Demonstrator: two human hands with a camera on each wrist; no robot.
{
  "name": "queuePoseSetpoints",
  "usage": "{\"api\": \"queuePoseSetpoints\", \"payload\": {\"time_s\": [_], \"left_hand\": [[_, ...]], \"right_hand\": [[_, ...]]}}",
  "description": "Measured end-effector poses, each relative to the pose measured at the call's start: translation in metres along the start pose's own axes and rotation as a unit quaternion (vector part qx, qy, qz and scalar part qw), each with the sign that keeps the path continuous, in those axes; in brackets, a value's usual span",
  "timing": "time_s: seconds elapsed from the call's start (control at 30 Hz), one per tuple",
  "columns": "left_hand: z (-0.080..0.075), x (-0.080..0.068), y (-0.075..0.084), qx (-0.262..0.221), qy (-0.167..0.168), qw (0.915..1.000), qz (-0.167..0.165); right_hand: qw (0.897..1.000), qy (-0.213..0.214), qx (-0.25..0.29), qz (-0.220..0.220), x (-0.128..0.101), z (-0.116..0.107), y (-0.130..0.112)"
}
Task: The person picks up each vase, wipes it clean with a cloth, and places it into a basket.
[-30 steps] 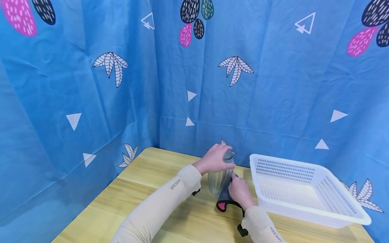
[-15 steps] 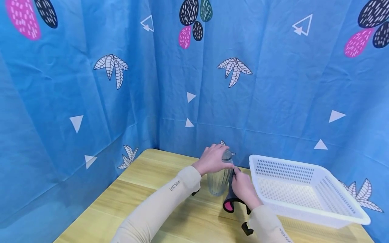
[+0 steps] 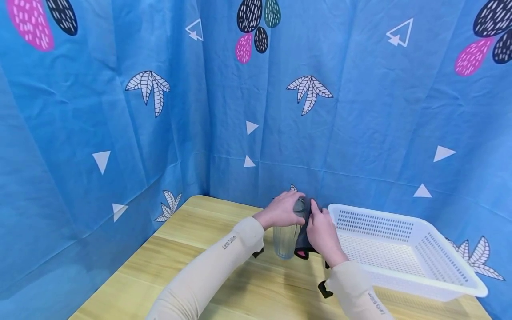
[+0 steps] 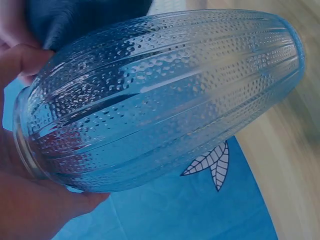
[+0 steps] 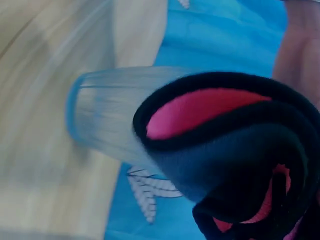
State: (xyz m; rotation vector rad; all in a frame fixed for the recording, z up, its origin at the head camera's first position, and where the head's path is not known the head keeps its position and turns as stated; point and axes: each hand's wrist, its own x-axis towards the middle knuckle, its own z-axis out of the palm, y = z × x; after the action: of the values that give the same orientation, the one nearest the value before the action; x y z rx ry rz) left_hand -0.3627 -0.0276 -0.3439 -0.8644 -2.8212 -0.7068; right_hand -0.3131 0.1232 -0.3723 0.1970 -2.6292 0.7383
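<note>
showed blue curtain from nine through twelve to three o'clock, printed with leaves and triangles; had wood-grained table at six.

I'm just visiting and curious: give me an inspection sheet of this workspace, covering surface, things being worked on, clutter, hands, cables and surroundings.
Surface: wooden table with a light, visible grain.
Job's things: ribbed, dimpled glass vase, base down; dark cloth with black edging and pink inner side, beside the vase.
Clutter: white perforated basket to the right of the cloth; no other loose items seen.
Hands: left hand grips the vase near its mouth; right hand holds the cloth.
Cables: nothing seen.
Surroundings: blue curtain behind the table and along its left, printed with leaves, triangles and drops.
</note>
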Motion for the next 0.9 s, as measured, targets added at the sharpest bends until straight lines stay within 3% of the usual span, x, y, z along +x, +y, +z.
{"api": "queuePoseSetpoints", "payload": {"time_s": [0.13,0.33,0.57,0.77,0.9], "left_hand": [[0.001,-0.001,-0.002,-0.011,0.006,0.9999,0.01],[0.005,-0.002,-0.007,0.024,0.03,0.9989,0.028],[0.012,-0.002,-0.009,0.05,0.052,0.9974,0.0],[0.009,-0.003,-0.007,0.109,0.063,0.992,0.005],[0.005,-0.005,-0.004,0.111,0.054,0.9923,0.009]], "right_hand": [[1.0,-0.022,-0.015,0.004,-0.003,0.017,0.013],[0.995,-0.087,-0.035,0.023,-0.011,0.05,0.031],[0.989,-0.14,-0.028,0.031,-0.023,0.072,0.042],[0.994,-0.105,0.018,0.028,-0.024,0.059,0.04],[0.998,-0.059,0.026,0.018,-0.02,0.038,0.03]]}}
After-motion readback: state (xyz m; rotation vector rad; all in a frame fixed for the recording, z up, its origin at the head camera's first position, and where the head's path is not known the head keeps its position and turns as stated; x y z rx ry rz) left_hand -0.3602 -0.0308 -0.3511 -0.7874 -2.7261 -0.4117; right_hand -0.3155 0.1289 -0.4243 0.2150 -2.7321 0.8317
